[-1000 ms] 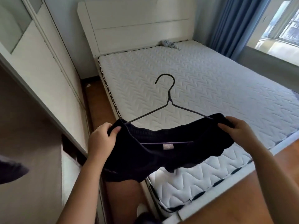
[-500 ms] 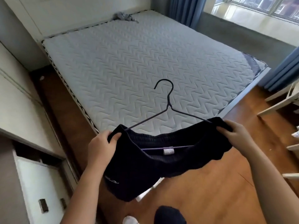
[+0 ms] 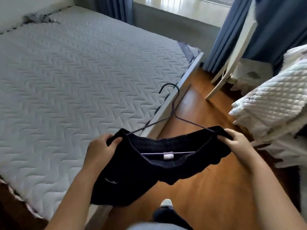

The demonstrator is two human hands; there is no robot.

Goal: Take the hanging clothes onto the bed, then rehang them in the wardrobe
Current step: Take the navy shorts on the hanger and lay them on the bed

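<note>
A black garment (image 3: pixel 132 173) hangs on a thin dark wire hanger (image 3: pixel 172 112), held flat in front of me above the floor by the bed's foot corner. My left hand (image 3: pixel 101 148) grips the garment's left shoulder end. At the right shoulder end my right hand (image 3: pixel 235 141) pinches the cloth. The hanger's hook points away from me over the bed edge. The bed (image 3: pixel 66 80), a bare quilted white mattress, fills the left of the view. The wardrobe is out of view.
A small grey cloth (image 3: pixel 38 18) lies at the head of the bed. Folded white quilted bedding (image 3: pixel 272 103) is stacked at the right, with a white stand (image 3: pixel 232 60) and blue curtains (image 3: pixel 232 30) behind. My foot (image 3: pixel 166 203) is on the wooden floor.
My view has swung right from the wardrobe side toward the bed's foot and the window. Both hands keep the same hold on the garment, which now hangs over the floor by the bed corner.
</note>
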